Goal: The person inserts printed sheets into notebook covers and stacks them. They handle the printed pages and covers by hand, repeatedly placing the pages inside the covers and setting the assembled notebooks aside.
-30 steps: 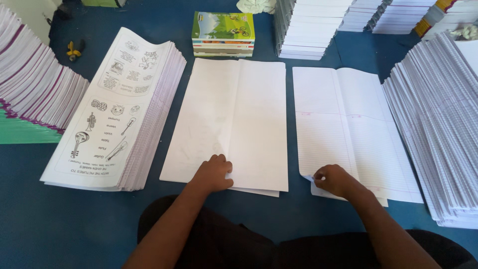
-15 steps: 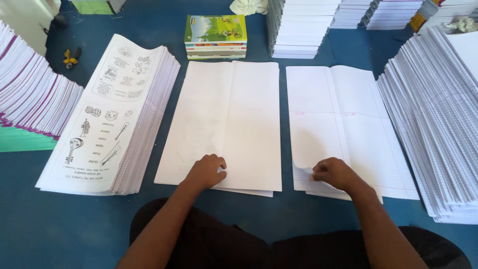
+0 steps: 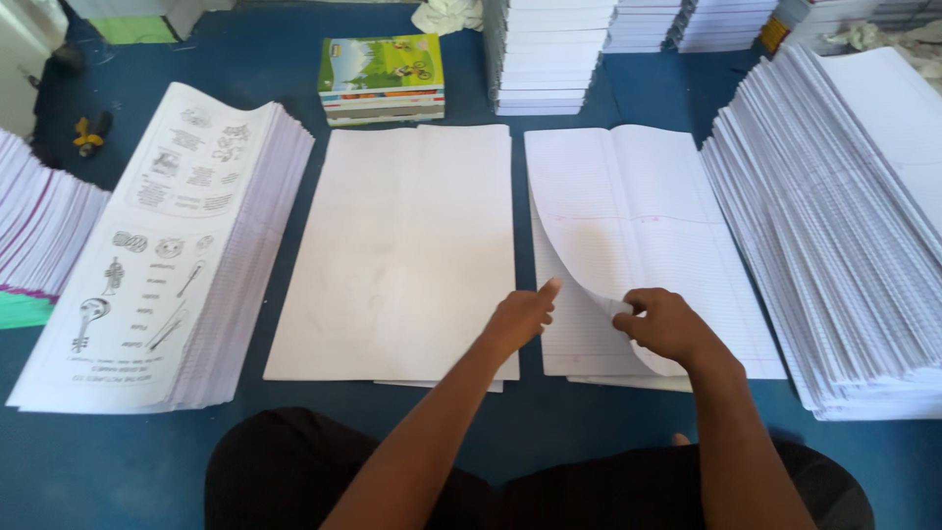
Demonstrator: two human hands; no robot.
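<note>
Pinching the lifted corner of the ruled sheet (image 3: pixel 628 236) just ahead of it, the right hand (image 3: pixel 667 324) could crease it or seemingly drag a second sheet, while the half-curled, empty left hand (image 3: pixel 520 316) points beside.

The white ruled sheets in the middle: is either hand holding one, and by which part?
Yes. The right hand pinches the top white ruled sheet of the right pile by its lifted near-left corner. The left hand holds nothing, its finger beside that sheet's edge.
</note>
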